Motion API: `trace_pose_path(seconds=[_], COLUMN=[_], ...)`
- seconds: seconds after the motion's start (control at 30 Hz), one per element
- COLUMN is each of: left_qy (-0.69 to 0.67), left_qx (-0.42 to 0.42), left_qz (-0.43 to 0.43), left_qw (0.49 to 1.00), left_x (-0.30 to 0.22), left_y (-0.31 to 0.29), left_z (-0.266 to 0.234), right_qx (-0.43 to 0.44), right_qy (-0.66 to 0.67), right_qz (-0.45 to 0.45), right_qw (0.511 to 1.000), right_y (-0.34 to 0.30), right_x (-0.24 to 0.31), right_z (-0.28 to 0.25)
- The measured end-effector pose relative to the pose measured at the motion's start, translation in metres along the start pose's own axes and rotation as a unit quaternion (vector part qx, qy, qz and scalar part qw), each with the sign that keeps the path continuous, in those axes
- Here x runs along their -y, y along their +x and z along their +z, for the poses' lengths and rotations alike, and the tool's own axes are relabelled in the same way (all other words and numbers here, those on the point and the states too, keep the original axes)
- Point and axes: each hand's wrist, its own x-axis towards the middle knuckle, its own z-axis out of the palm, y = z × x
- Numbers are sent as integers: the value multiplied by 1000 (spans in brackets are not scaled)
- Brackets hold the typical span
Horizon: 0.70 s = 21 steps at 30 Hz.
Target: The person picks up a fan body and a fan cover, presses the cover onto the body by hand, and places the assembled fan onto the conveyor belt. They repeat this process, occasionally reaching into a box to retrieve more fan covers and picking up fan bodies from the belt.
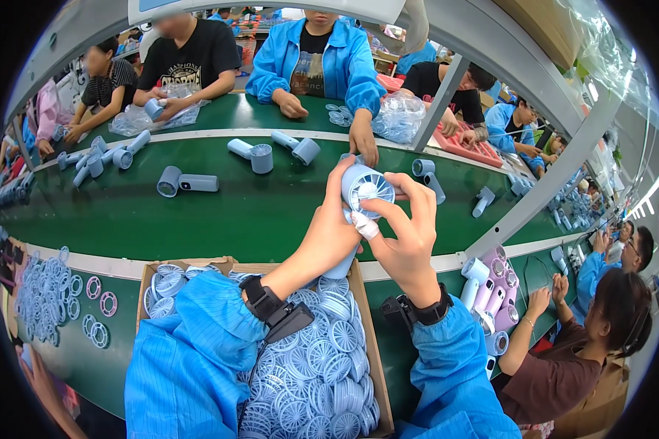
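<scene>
A light blue handheld fan (pixel 353 178) is held up over the front edge of the green belt, its round open end facing right. My left hand (pixel 322 233) wraps round the fan from the left, and its handle (pixel 339 269) hangs below the hand. On the other side, my right hand (pixel 410 245) has bent fingers against the fan's open end, where blades or grille ribs show. White wrapping (pixel 365 224) covers the right thumb tip. Whether a separate grille sits under those fingers, I cannot tell. Below my forearms, a cardboard box (pixel 377 351) holds many round blue grilles (pixel 300 391).
Several blue fans (pixel 261 158) lie scattered on the green belt (pixel 124 219). Loose grille rings (pixel 47 296) are piled at left. Purple and blue fans (pixel 496 293) cluster at right near a co-worker (pixel 571 336). Across the belt, another person's hand (pixel 363 139) reaches close behind my fan. A metal post (pixel 542 161) slants at right.
</scene>
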Motion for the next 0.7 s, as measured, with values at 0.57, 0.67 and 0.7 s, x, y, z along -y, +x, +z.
trace_pose_path(seconds=[0.57, 0.67, 0.7], left_qy=[12, 64, 64], left_qx=[-13, -12, -12], left_qz=[-43, -14, -14], left_qw=[999, 998, 998], left_x=[-14, -12, -13], left_y=[-3, -2, -2], left_z=[0, 1, 1], right_qx=[-9, -16, -14], right_qy=[-33, -34, -36], right_qz=[-18, -23, -26], right_qw=[999, 999, 999], right_y=[0, 0, 0], right_x=[2, 1, 1], right_z=[-1, 0, 0])
